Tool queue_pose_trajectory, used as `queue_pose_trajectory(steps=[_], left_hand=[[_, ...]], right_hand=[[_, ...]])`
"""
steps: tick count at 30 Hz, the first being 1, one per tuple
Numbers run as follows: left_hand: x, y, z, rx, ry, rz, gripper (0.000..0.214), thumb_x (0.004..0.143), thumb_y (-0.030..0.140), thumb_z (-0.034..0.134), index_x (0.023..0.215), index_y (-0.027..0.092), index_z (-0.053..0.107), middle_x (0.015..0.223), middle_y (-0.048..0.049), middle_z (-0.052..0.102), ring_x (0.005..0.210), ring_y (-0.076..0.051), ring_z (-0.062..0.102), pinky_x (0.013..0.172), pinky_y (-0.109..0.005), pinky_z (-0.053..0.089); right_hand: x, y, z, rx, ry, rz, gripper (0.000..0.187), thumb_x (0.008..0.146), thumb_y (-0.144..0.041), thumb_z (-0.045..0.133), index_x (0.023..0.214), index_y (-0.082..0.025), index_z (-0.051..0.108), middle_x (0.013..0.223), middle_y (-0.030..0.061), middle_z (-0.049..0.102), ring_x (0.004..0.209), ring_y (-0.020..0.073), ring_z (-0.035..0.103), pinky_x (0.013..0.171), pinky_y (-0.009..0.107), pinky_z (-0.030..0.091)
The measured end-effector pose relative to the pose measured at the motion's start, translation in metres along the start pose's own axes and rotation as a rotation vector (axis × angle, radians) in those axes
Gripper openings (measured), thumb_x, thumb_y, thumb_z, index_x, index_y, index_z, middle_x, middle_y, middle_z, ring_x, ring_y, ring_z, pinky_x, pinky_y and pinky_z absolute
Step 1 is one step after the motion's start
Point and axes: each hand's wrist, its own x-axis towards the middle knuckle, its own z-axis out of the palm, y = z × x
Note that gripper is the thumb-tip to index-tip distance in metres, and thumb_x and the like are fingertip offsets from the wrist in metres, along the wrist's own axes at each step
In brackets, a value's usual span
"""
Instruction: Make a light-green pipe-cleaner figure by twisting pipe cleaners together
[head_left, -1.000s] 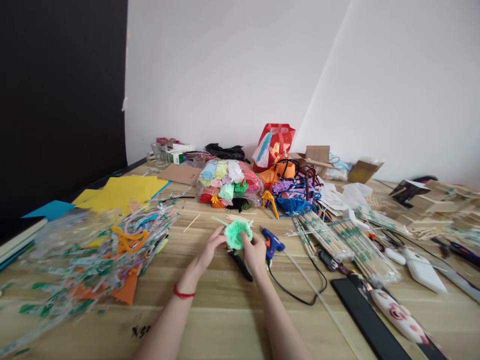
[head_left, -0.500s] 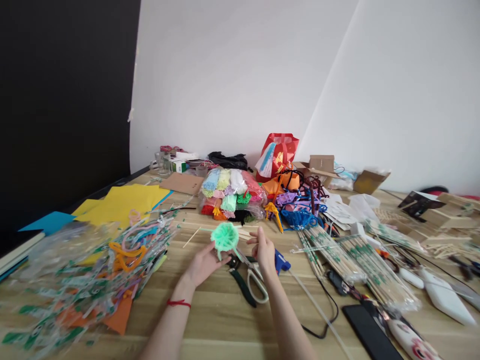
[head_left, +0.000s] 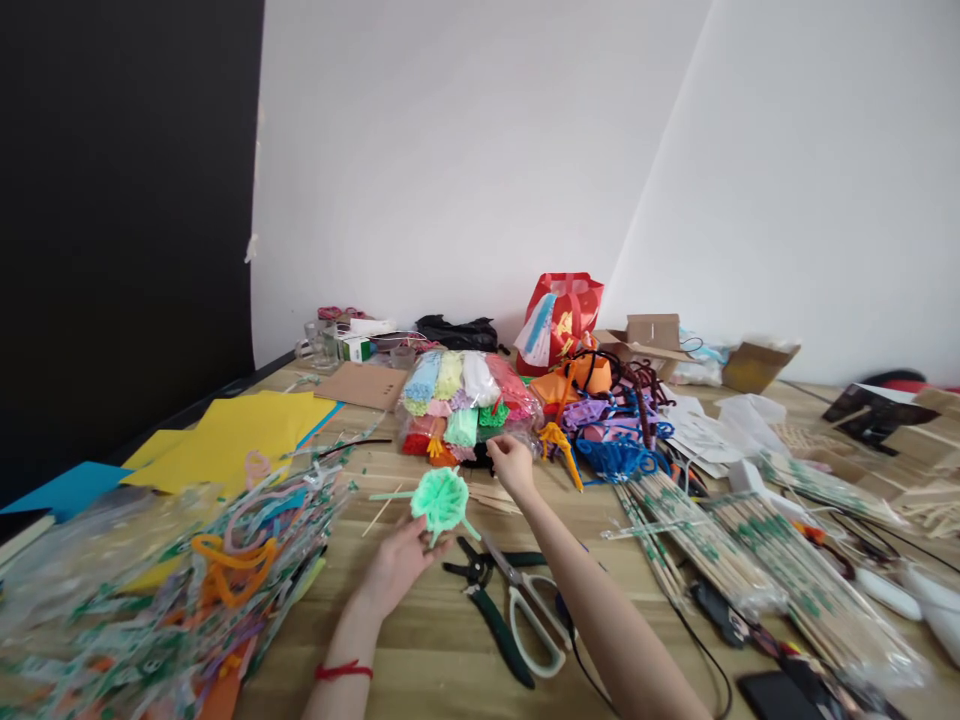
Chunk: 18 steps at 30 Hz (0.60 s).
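My left hand [head_left: 401, 565] is closed on a mint-green fuzzy pipe-cleaner flower [head_left: 439, 500], round and ruffled, with a few loose ends sticking out. My right hand [head_left: 511, 466] is at the front right of a clear bag of coloured pipe cleaners [head_left: 480, 375]. Its fingers are drawn together, and whatever is in them cannot be made out. Below the hands lie scissors with cream handles [head_left: 536, 625] and dark green pliers [head_left: 501, 635], overlapping. Thin wooden sticks [head_left: 487, 497] rest between the hands and the bag.
Plastic wrappers and loose pipe cleaners [head_left: 247, 570] pile up on the left beside yellow sheets [head_left: 232, 430]. Bundled wooden sticks [head_left: 694, 545] lie on the right. Behind stand a red gift bag [head_left: 574, 320] and a heap of coloured pipe-cleaner pieces [head_left: 607, 430].
My right hand has moved forward from above the scissors to the bag's front, its fingers drawing together. The flower stays in my left hand. The view has shifted slightly.
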Motion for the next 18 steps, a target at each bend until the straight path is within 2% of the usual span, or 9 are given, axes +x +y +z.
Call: queue_pose_trajectory(steps=[6, 10, 15, 18], left_hand=[[-0.002, -0.001, 0.004, 0.031, 0.061, 0.037, 0.016, 0.077, 0.014, 0.059, 0.091, 0.019, 0.063, 0.094, -0.0057, 0.068, 0.085, -0.019, 0.062, 0.084, -0.039, 0.044], [-0.002, -0.002, 0.007, 0.068, 0.064, 0.028, 0.019, 0.077, 0.014, 0.059, 0.094, 0.020, 0.063, 0.099, -0.0067, 0.067, 0.088, -0.020, 0.061, 0.084, -0.041, 0.044], [0.000, 0.000, 0.006, 0.083, 0.078, 0.028, 0.022, 0.074, 0.015, 0.062, 0.096, 0.020, 0.063, 0.098, -0.0073, 0.068, 0.090, -0.022, 0.061, 0.084, -0.040, 0.044], [0.000, -0.001, 0.007, 0.094, 0.085, 0.038, 0.022, 0.075, 0.014, 0.060, 0.096, 0.020, 0.062, 0.098, -0.0068, 0.068, 0.090, -0.021, 0.061, 0.085, -0.039, 0.043]], right_hand=[[0.032, -0.003, 0.030, -0.066, -0.057, 0.051, 0.023, 0.074, -0.032, 0.051, 0.077, -0.015, 0.066, 0.069, 0.0042, 0.068, 0.059, 0.0156, 0.062, 0.052, 0.020, 0.043], [0.046, -0.006, 0.045, -0.122, -0.101, 0.087, 0.020, 0.074, -0.031, 0.054, 0.068, -0.015, 0.064, 0.062, 0.0047, 0.066, 0.058, 0.0161, 0.062, 0.051, 0.020, 0.041], [0.061, -0.007, 0.048, -0.177, -0.203, 0.163, 0.021, 0.070, -0.022, 0.060, 0.051, -0.014, 0.058, 0.044, 0.0053, 0.057, 0.051, 0.0196, 0.060, 0.048, 0.022, 0.040], [0.068, -0.006, 0.047, -0.150, -0.262, 0.217, 0.015, 0.069, -0.017, 0.063, 0.056, -0.011, 0.060, 0.049, 0.0077, 0.058, 0.056, 0.0225, 0.062, 0.050, 0.025, 0.043]])
